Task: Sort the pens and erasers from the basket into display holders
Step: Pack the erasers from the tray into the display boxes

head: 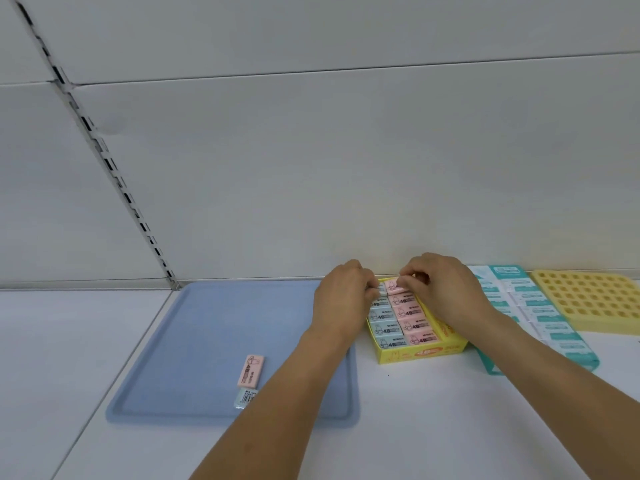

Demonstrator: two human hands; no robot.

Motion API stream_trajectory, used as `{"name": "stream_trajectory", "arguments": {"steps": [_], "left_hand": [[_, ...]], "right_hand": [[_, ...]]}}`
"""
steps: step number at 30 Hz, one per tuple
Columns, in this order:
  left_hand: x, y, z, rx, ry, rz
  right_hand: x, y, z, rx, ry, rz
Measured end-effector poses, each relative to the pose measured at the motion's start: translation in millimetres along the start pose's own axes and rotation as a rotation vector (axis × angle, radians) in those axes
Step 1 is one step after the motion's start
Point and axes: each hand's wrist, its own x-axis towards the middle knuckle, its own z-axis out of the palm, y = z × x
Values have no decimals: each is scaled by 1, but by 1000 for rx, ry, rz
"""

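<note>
Yellow eraser box: far-row pink eraser pinched by right hand, blue eraser gripped by left hand (fingers curled)

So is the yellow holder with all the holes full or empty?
Empty. Every hole seen in the yellow holder shows only yellow; no pens stand in it.

In front of me stands a pale grey panelled wall with a slotted metal upright running slantwise down it to the white shelf top I work at, all under flat, even light
</note>
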Motion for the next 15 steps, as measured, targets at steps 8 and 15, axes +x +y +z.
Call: {"name": "stream_trajectory", "arguments": {"steps": [8, 15], "left_hand": [[3, -3, 1, 15, -38, -4], [-33, -49, -69, -207, 38, -83]], "right_hand": [[-3, 0, 0, -212, -50, -68], [-20, -31, -1, -39, 11, -286]]}}
